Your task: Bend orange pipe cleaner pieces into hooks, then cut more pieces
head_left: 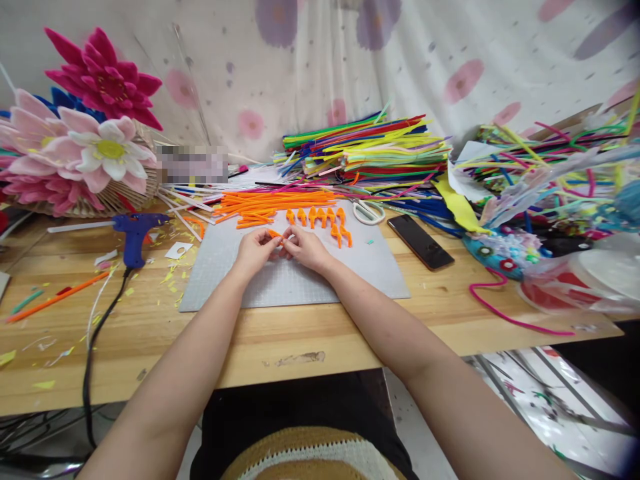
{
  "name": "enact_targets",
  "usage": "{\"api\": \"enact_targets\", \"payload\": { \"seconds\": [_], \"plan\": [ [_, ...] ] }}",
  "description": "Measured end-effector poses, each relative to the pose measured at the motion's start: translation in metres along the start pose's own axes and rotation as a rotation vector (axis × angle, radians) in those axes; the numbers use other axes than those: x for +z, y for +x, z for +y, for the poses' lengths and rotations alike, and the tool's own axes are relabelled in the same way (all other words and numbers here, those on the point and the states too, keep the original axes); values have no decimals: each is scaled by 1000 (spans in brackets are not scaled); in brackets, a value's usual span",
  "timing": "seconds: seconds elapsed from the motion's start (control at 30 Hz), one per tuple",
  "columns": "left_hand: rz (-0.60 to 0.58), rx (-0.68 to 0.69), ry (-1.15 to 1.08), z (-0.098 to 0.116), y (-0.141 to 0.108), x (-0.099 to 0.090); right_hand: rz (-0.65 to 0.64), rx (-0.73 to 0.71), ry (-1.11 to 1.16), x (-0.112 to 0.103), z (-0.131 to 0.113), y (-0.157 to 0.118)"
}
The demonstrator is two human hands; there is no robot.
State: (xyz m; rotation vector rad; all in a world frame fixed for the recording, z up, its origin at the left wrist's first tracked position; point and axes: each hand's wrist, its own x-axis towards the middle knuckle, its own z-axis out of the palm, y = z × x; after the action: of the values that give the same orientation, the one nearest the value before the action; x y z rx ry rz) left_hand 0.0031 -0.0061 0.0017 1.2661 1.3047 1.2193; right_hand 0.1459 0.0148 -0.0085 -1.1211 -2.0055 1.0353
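Orange pipe cleaner [275,234], a short piece, sits between the fingertips of both hands, just above the far half of the cutting mat. Largest around it is the wooden table [400,333], with a heaped stack of multicoloured pipe cleaners [370,150] along its back. Next comes the grey cutting mat [295,287], then the blue glue gun [132,239] well off to the left and the black smartphone [421,241] beside the mat's right edge. Straight orange stems [280,200] lie across the mat's far edge, scissors [369,212] to their right; smaller still, bent orange shapes [322,217] stand grouped nearer the hands. The left hand [254,252] pinches the piece narrowly, thumb against fingers, and the right hand [307,249] closes on it likewise, fingertips almost meeting. Bending or twisting this piece seems to be the step in hand, judging by the shapes alongside; the exact fold is hidden. The next move likely calls for one pinch staying firm while the other turns the fuzzy wire.
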Motion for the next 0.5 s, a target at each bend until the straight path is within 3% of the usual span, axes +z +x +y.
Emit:
{"api": "enact_targets", "payload": {
  "seconds": [0.17,0.5],
  "plan": [
    [6,-27,-35,3,-2,2,10,17,-10,1,2,1],
    [8,-141,25,6,-4,2,101,22,-252,0,-8,-3]
  ]
}}
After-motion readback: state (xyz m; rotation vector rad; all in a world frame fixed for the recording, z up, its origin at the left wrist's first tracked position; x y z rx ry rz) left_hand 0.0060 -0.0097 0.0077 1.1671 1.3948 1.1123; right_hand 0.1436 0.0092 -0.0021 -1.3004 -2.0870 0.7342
